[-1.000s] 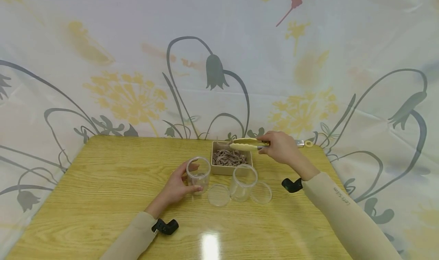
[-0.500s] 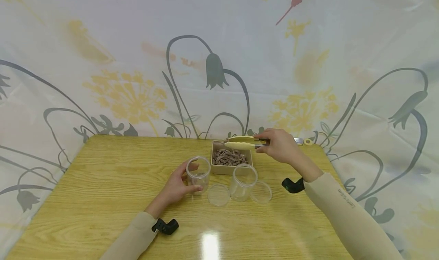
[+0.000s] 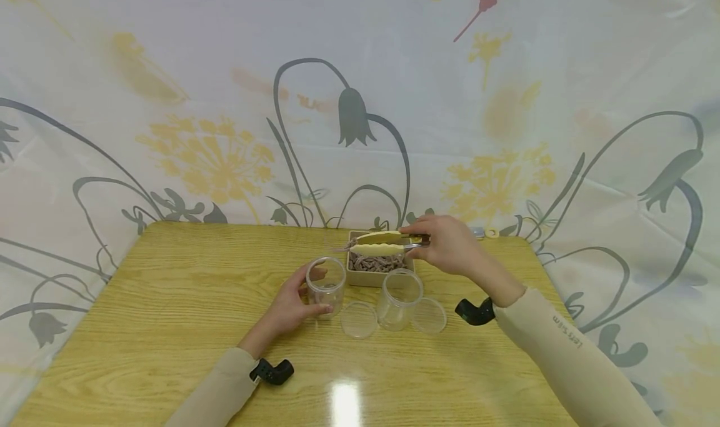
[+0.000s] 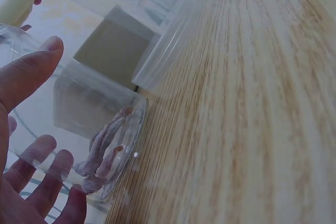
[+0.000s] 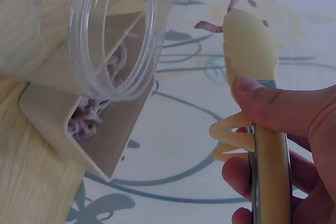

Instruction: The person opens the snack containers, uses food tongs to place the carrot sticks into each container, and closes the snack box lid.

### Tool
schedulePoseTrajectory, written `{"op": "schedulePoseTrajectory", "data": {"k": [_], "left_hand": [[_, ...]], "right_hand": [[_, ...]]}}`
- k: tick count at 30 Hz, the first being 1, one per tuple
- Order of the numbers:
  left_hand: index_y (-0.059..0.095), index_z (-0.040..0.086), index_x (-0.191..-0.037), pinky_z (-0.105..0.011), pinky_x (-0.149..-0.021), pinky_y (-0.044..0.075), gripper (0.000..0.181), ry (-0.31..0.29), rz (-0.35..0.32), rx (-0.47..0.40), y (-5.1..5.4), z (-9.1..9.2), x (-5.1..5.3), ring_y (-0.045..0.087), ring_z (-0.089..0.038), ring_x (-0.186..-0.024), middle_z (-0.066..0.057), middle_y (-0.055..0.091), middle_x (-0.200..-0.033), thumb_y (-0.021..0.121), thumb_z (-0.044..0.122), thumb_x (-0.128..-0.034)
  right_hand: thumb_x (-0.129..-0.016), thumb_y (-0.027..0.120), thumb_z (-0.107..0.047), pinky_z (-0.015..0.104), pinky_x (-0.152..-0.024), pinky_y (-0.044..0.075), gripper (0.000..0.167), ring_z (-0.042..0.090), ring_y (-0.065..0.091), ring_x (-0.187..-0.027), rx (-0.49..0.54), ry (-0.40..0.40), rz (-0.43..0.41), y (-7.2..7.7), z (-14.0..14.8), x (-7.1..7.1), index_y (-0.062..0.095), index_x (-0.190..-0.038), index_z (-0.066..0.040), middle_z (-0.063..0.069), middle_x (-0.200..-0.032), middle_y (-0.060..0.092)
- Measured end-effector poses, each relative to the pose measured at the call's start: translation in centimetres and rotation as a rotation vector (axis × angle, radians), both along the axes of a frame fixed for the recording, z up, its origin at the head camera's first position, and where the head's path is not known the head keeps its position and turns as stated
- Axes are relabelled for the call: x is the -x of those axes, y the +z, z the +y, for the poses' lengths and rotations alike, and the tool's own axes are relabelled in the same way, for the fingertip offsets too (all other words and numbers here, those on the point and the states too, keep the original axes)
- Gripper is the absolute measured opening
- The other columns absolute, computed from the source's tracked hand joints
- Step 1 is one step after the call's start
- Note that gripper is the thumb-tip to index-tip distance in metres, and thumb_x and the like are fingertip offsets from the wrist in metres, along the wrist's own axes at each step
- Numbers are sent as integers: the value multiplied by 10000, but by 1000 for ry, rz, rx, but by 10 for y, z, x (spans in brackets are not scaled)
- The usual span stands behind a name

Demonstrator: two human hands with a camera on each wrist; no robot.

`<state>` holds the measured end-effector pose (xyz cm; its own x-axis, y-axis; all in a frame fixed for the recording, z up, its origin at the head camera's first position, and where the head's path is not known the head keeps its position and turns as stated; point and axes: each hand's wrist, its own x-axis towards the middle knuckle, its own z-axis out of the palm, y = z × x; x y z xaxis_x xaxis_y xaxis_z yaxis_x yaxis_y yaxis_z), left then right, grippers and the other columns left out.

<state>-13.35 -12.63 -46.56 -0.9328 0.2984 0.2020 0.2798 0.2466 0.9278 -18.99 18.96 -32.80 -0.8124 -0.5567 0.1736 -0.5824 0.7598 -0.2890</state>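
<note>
My left hand (image 3: 288, 308) grips a clear plastic jar (image 3: 328, 296) standing on the table, its fingers and thumb curved round the sides. A few purplish-brown strips (image 4: 102, 150) lie at the bottom of that jar in the left wrist view. With my right hand (image 3: 452, 247) I hold tongs (image 3: 378, 250) with pale yellow tips, above the beige box. Thin strips (image 5: 209, 27) stick out from the tongs' tips, pointing toward the left jar. More such strips (image 3: 375, 264) fill the beige box (image 3: 371, 280).
A second clear jar (image 3: 397, 311), open at the top, stands right in front of the box. Two round clear lids lie on the table: one lid (image 3: 359, 321) between the jars, another lid (image 3: 430, 316) to the right. Behind the wooden table (image 3: 185, 289) hangs a flower-patterned sheet (image 3: 225, 70).
The tongs and my right hand have moved left across the box, carrying the strips toward the left jar. My left hand and its jar have stayed in place.
</note>
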Motion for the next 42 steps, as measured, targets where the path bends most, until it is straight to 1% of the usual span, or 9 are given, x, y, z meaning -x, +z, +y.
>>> {"op": "schedulePoseTrajectory", "data": {"k": [2,7,15,20,24,28,31,37,42], "left_hand": [[414,-18,-1466,-595,-1020,412,830,-2,-3,0,0,0,0,486,-434,-1265,-284,531,-1346,846,-12,-757],[407,-12,-1473,-593,-1025,410,837,-4,-7,-9,-1,0,1,490,-435,-1266,-275,540,-1332,846,-8,-759],[440,10,-1454,-598,-1012,418,806,-5,-5,-2,0,0,0,478,-438,-1276,-279,525,-1348,848,-3,-759],[442,31,-1458,-607,-1017,409,808,-18,13,-11,0,0,2,468,-447,-1285,-275,524,-1355,846,-5,-760],[440,47,-1464,-615,-1019,401,819,-21,16,-23,-1,0,1,460,-447,-1296,-272,515,-1377,845,-14,-755],[437,100,-1481,-597,-1027,404,837,-6,0,-17,-18,-3,8,467,-403,-1311,-215,509,-1413,855,20,-760],[442,143,-1483,-576,-1025,418,842,7,-5,-2,-32,-4,14,485,-367,-1307,-163,516,-1419,866,58,-760],[443,179,-1495,-562,-1031,418,859,-1,-7,-4,-33,-4,14,495,-364,-1302,-154,526,-1402,872,80,-758],[419,159,-1505,-575,-1018,425,861,12,-44,6,-32,-5,14,517,-403,-1267,-178,534,-1389,866,91,-772]], "right_hand": [[-809,841,-180,366,-667,521,431,193,650,-810,-2,17,0,1,-3,-2,729,-1223,-138,75,-1138,691],[-800,847,-187,321,-636,499,419,150,635,-769,-14,71,13,2,-10,-6,738,-1202,-137,34,-1086,703],[-787,858,-209,277,-609,477,436,89,584,-714,-22,131,38,-3,-19,-6,739,-1199,-130,4,-1034,696],[-788,857,-213,281,-629,486,439,118,614,-767,-25,145,36,-4,-25,-7,736,-1203,-133,20,-1056,701],[-793,853,-238,311,-655,513,436,182,652,-831,-39,144,32,-5,-30,-7,737,-1202,-142,32,-1084,704],[-795,851,-257,316,-668,524,432,185,663,-865,-57,136,18,-7,-36,-6,739,-1199,-151,23,-1110,701],[-798,850,-269,297,-637,503,424,157,647,-825,-80,129,12,-9,-40,-5,742,-1194,-161,8,-1078,699],[-795,850,-299,271,-594,484,422,148,646,-803,-141,138,50,-8,-46,-4,746,-1189,-188,-12,-1063,702],[-781,861,-291,243,-509,438,432,112,610,-711,-207,151,87,0,-54,-3,749,-1188,-197,-29,-996,692]]}}
